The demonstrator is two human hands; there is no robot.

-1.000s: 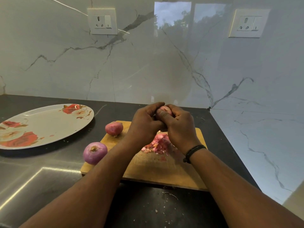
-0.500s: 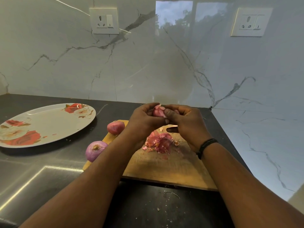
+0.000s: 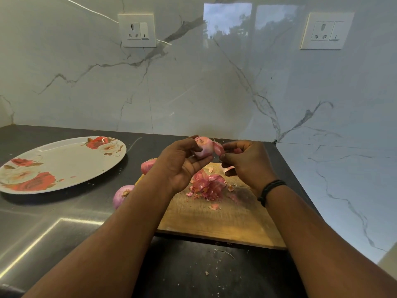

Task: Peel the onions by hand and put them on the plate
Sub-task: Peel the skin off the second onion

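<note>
A person's left hand (image 3: 182, 162) cups a small, pale pink, half-skinned onion (image 3: 203, 148) above the far edge of a worn wooden chopping board (image 3: 217, 220), fingers curled round its underside, while the right hand (image 3: 247, 162), a black band (image 3: 271, 189) at its wrist, pinches a loose strip of reddish skin (image 3: 218, 148) at the bulb's 3 o'clock side. The bulb looks light, firm and smooth where bared, so likely slippery; the skin looks papery and apt to tear, best taken at a lifted edge close to the bulb, with the onion steadied by a wrap around its middle. Which end is root and which is tip cannot be told here, though the strip trails off toward 3 o'clock and the axis appears to run roughly left to right. A heap of pink peelings (image 3: 209, 186) lies on the board beneath the hands. At 9 o'clock from the heap, two more onions wait: a purple one (image 3: 121, 195) at the board's left edge, its cut end facing up, and a reddish one (image 3: 148, 164) partly hidden behind the left wrist. At 10 o'clock, well apart on the dark counter (image 3: 64, 211), sits an oval white plate with red flowers (image 3: 64, 162), no onion on it.
</note>
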